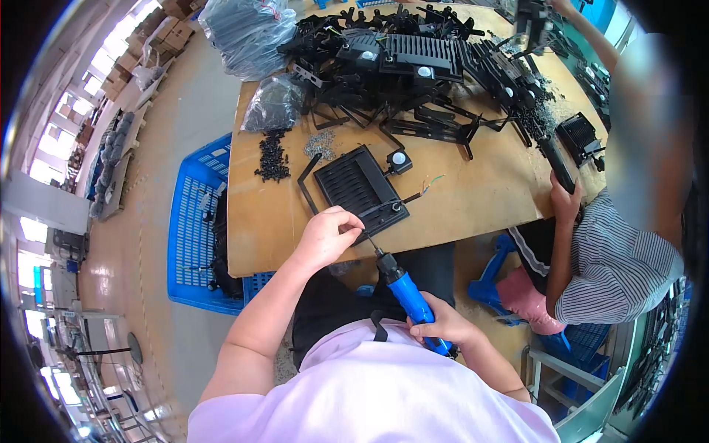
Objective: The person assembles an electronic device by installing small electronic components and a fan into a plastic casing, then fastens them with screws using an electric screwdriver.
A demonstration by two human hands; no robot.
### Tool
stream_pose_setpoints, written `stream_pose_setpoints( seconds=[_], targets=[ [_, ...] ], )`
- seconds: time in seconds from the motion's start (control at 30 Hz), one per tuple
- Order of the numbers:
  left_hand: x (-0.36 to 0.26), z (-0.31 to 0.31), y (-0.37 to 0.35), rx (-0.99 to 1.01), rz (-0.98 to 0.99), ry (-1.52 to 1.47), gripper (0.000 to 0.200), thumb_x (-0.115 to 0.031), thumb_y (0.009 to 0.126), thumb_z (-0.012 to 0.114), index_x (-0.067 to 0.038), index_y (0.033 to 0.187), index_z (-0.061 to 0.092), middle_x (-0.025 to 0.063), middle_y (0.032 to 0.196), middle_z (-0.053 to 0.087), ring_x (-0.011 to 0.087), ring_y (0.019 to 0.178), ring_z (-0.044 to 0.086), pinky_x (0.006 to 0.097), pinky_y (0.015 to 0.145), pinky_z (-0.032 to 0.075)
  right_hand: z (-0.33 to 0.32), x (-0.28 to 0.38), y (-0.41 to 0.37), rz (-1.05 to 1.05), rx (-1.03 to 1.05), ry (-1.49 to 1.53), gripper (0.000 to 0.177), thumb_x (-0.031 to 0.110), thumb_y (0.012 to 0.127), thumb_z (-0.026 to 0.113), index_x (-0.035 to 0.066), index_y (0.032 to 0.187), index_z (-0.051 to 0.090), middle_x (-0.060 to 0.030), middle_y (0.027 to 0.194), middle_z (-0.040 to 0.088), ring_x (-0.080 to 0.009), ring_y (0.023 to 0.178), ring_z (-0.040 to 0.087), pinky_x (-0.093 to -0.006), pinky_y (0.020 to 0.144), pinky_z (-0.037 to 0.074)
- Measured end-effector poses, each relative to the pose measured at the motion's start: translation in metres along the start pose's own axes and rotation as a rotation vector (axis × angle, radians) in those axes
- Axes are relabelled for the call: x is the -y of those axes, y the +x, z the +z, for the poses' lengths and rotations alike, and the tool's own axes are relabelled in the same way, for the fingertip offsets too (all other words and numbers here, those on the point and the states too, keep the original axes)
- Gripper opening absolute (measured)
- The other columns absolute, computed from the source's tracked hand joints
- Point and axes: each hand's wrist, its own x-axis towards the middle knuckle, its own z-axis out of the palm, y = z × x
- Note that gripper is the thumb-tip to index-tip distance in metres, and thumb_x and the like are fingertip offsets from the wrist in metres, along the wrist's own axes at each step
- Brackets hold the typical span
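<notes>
My right hand is wrapped round a blue electric screwdriver, its bit slanting up and to the left. Thumb and fingers of my left hand are pinched together by the bit's tip; whatever they hold is too small to make out. Just beyond them a black floodlight with a ribbed back lies on the table. A sensor with a white dome is attached at its far right corner, a bent bracket stands out at its left, and a cable with bare coloured wires sticks out on the right.
Black screws and silver screws lie in piles on the table. Floodlights and brackets are heaped at the back. A blue crate stands left. At right, a co-worker's hand holds a dark tool.
</notes>
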Motion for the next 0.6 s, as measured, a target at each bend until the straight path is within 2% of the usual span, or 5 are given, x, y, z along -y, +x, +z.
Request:
stream_pose_setpoints(
  seconds=[0.13,0.37,0.47,0.6],
  targets=[
    [-0.004,0.001,-0.006,-0.012,-0.025,-0.018,0.012,-0.008,0.087,0.071,-0.003,0.097,0.075,0.0062,0.090,0.066,0.0142,0.079,0.063,0.0291,0.074,0.052,-0.001,-0.007,0.003,-0.042,-0.009,-0.036,0.075,0.026,0.079,0.088,0.000,0.134,0.044,-0.0072,0.097,0.064,-0.0148,0.081,0.065,-0.0309,0.072,0.054],
    [-0.009,0.022,-0.025,-0.151,-0.014,-0.046,0.022,-0.001,0.087,0.070,-0.003,0.108,0.071,0.0051,0.086,0.068,0.0113,0.075,0.062,0.0261,0.074,0.052,0.002,0.001,-0.001,-0.022,-0.003,0.012,0.077,0.026,0.078,0.088,0.000,0.135,0.044,-0.0074,0.096,0.063,-0.0150,0.081,0.065,-0.0310,0.072,0.054],
    [0.001,0.034,-0.025,-0.212,-0.041,-0.248,0.021,0.000,0.087,0.070,-0.004,0.108,0.071,0.0033,0.090,0.070,0.0097,0.075,0.061,0.0251,0.073,0.052,0.003,0.005,-0.001,-0.011,0.001,0.023,0.078,0.025,0.077,0.088,0.001,0.136,0.043,-0.0072,0.097,0.063,-0.0149,0.081,0.064,-0.0308,0.073,0.054],
    [-0.002,0.034,-0.026,-0.224,-0.065,-0.200,0.021,0.000,0.087,0.070,-0.005,0.108,0.071,0.0016,0.092,0.071,0.0087,0.077,0.060,0.0239,0.072,0.050,0.002,0.004,0.000,-0.016,-0.011,-0.007,0.079,0.026,0.076,0.089,0.001,0.136,0.043,-0.0067,0.097,0.063,-0.0147,0.083,0.064,-0.0305,0.074,0.054]
  ],
)
